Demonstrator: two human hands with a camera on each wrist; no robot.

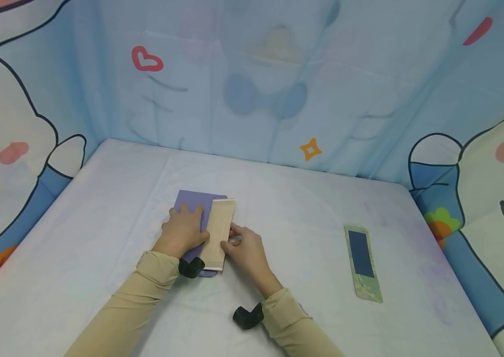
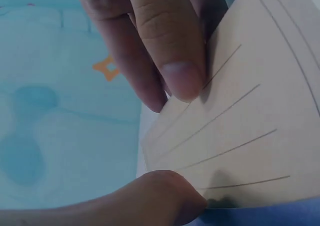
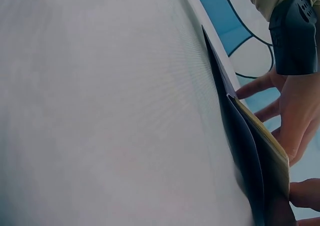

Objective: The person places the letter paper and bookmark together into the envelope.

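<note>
On the table lies a purple card-like sheet (image 1: 211,192). A long beige panel (image 1: 218,233) with fine lines covers its right part. My left hand (image 1: 183,230) rests on the purple sheet with its fingers spread, its thumb (image 2: 172,193) against the panel's left edge. My right hand (image 1: 248,250) pinches the panel's right edge, thumb on top and fingers at the far side. In the right wrist view the panel (image 3: 265,136) stands tilted up from the dark underside of the purple sheet (image 3: 217,80). The fingertips beneath the panel are partly hidden.
A green patterned strip-shaped card (image 1: 368,292) with a dark blue rectangle lies to the right on the white-covered table (image 1: 296,213). Behind the table hangs a light blue cartoon curtain (image 1: 346,99). Black wrist cameras (image 1: 248,317) sit at both cuffs.
</note>
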